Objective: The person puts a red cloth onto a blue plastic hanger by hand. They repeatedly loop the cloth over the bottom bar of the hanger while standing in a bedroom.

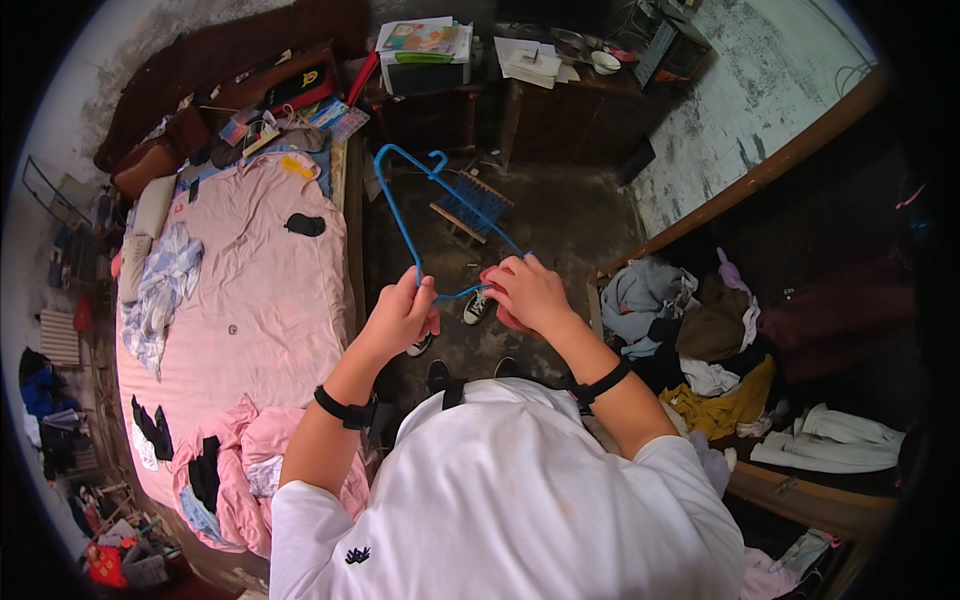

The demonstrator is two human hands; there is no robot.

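A blue clothes hanger (394, 204) is held up in front of me, with its hook towards the far side of the room. My left hand (399, 313) is closed around one side of it, thumb on top. At the other side, my right hand (529, 291) grips the hanger near a corner. Something pinkish shows beneath the fingers of my right hand; whether it is a thing or part of the hand, I cannot tell. Beyond the hanger, a small folding stool (472, 206) with a dark blue woven seat stands on the floor.
To the left is a bed with a pink sheet (255, 277) and clothes. Heaped clothes (701, 322) lie in an open dark cabinet at right. Wooden cabinets (585, 120) carry papers and a bowl (605, 63) at the far wall. Shoes (475, 307) are on the floor below my hands.
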